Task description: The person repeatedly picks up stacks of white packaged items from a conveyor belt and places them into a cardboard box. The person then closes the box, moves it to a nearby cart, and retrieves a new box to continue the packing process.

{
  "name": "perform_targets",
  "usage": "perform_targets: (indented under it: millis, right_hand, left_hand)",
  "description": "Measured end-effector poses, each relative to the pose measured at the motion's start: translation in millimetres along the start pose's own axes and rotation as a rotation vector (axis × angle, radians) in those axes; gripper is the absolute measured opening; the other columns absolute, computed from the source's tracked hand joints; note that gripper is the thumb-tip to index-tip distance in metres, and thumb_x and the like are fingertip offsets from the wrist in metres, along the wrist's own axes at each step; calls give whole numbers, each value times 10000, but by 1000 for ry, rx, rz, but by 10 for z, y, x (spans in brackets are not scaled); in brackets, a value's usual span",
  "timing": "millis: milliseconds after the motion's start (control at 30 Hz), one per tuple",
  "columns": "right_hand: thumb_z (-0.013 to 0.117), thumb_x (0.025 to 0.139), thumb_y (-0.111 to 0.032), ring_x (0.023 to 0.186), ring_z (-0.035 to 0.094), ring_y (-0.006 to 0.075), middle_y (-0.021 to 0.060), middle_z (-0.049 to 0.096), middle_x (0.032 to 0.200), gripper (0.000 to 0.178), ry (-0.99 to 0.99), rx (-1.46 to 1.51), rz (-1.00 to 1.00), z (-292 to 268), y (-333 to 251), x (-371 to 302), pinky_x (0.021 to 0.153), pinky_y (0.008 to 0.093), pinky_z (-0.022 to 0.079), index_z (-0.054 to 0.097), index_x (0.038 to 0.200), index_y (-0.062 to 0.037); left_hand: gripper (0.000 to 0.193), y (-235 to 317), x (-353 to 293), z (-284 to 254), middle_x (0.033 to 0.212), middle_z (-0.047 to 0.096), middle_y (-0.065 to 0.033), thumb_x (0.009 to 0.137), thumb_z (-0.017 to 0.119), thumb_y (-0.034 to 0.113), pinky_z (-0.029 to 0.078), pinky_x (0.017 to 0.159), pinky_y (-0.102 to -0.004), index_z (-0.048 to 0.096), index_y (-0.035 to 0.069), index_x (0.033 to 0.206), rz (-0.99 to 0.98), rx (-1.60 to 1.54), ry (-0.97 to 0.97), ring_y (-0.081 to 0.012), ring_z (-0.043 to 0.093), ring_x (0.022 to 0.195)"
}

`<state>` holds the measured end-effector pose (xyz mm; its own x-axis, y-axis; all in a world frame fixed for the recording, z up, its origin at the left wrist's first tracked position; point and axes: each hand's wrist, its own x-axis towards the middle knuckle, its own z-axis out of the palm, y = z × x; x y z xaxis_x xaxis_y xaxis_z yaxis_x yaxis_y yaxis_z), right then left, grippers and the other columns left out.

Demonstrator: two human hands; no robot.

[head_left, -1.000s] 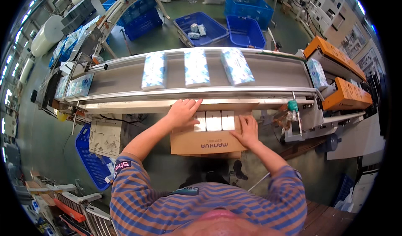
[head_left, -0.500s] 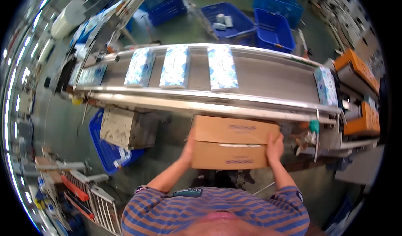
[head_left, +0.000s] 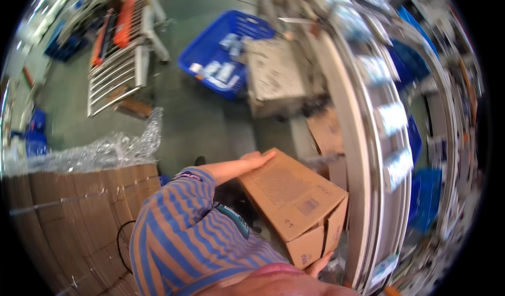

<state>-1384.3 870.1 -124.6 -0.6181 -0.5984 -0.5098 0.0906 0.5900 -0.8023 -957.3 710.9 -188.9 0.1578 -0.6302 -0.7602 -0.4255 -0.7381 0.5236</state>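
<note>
A brown cardboard box [head_left: 300, 193] is held between my two hands in front of my striped shirt, turned at a slant. A printed side faces up, and a dark gap runs between the flaps at its right end. My left hand [head_left: 259, 160] lies against the box's far left edge, fingers closed over it. At the near right corner my right hand [head_left: 319, 265] grips from below; most of it is hidden behind the box. Just right of the box runs a conveyor [head_left: 364, 154] carrying several blue-and-white tissue packs [head_left: 397, 168].
Ahead, a blue plastic basket [head_left: 192, 59] with several packs stands beside a stained beige cabinet [head_left: 276, 67]. A white metal rack [head_left: 118, 75] with red parts is at the far left. Stacked flat cardboard [head_left: 79, 217] under crumpled clear film [head_left: 110, 150] rises at my left.
My view has swung left, so the conveyor now runs along my right side. The box stays in both hands and has turned from level to slanted, showing its printed side.
</note>
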Motion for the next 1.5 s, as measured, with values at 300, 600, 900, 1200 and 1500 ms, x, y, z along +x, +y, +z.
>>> perform_targets:
  millis: [300, 600, 900, 1200, 1500]
  right_hand:
    - [426, 908, -495, 1022, 516, 235, 168, 558, 1125, 592, -744, -522, -491, 4289, -322, -1495, 868, 331, 406, 489, 1189, 22]
    - [443, 817, -599, 1007, 572, 347, 224, 605, 1044, 660, -1206, -967, -1514, 8493, -1295, -5160, 862, 410, 431, 538, 1142, -33]
    - [614, 724, -508, 936, 602, 296, 157, 617, 979, 572, -1767, -743, -1993, 10645, 210, -7958, 794, 387, 480, 576, 981, 1]
    - [637, 737, -438, 869, 595, 292, 162, 614, 881, 481, -1938, -587, -2088, 11151, 507, -8460, 737, 395, 482, 585, 869, 22]
    - [543, 832, -405, 1292, 302, 321, 183, 346, 1385, 656, -1747, -401, -2068, 11391, 245, -7655, 1025, 496, 275, 387, 1291, 37]
  left_hand:
    - [997, -3472, -859, -2768, 1171, 531, -275, 757, 309, 769, 393, 948, -397, 472, -104, 1209, -240, -691, 650, -333, 508, 1137]
    - [706, -4914, -1024, -3471, 1211, 517, -110, 910, 229, 607, 459, 874, -369, 360, 51, 1326, 453, -1894, 1009, -240, 528, 1067]
    - [634, -4895, -1391, -5358, 1329, 400, -101, 932, 377, 479, 396, 966, -371, 232, 64, 1388, 726, -2077, 1250, -250, 434, 1184]
    - [643, -4351, -957, -5881, 1366, 294, -186, 954, 407, 280, 400, 944, -389, 34, 38, 1419, -83, -1712, 1862, -263, 423, 1160]
    - [698, -4627, -19, -7777, 1374, 285, -214, 941, 403, 217, 402, 938, -392, -74, 39, 1416, -52, -1332, 1897, -298, 427, 1155]
